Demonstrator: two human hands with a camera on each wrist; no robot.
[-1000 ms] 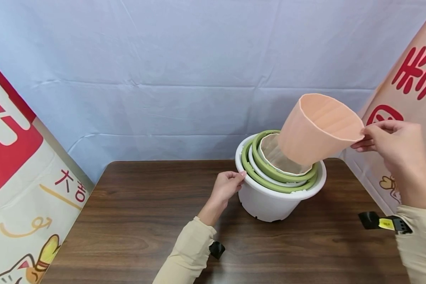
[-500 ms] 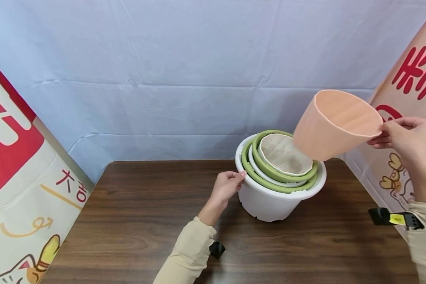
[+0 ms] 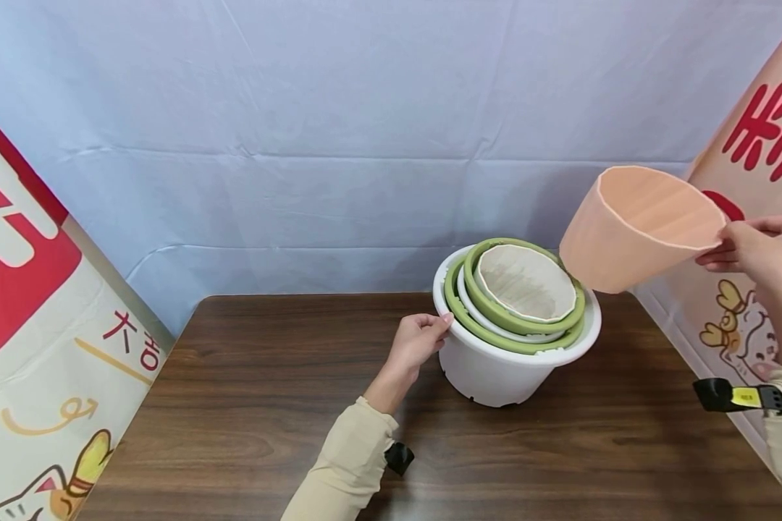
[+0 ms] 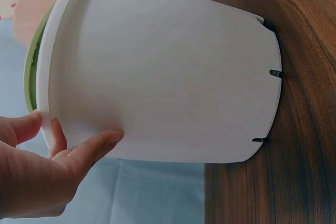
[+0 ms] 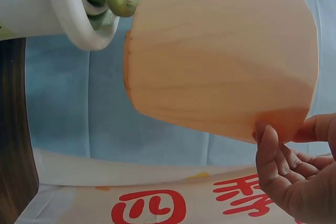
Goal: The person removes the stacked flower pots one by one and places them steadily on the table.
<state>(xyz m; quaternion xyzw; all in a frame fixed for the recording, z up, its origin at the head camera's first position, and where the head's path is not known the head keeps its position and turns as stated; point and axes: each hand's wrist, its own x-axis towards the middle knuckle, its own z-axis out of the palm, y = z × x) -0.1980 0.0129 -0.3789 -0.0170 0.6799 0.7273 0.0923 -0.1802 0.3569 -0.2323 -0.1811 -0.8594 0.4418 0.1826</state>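
Observation:
A large white flower pot stands upright on the table, with green and white pots nested inside it. Innermost sits a whitish pot with a wavy rim and a stained inner wall. My left hand pinches the big pot's rim at its left side; in the left wrist view one finger lies along the outer wall. Up to the right, my right hand pinches the rim of a peach-coloured pot, thumb against fingers. That pot is tilted in the air, apart from the stack.
The brown wooden table bears the stack near its back right. A pale blue cloth hangs behind it. Printed banners stand at the left and at the right.
My right hand has carried the peach pot rightward, from over the stack to beside it, so the innermost pot's opening shows fully. The left hand has stayed on the rim.

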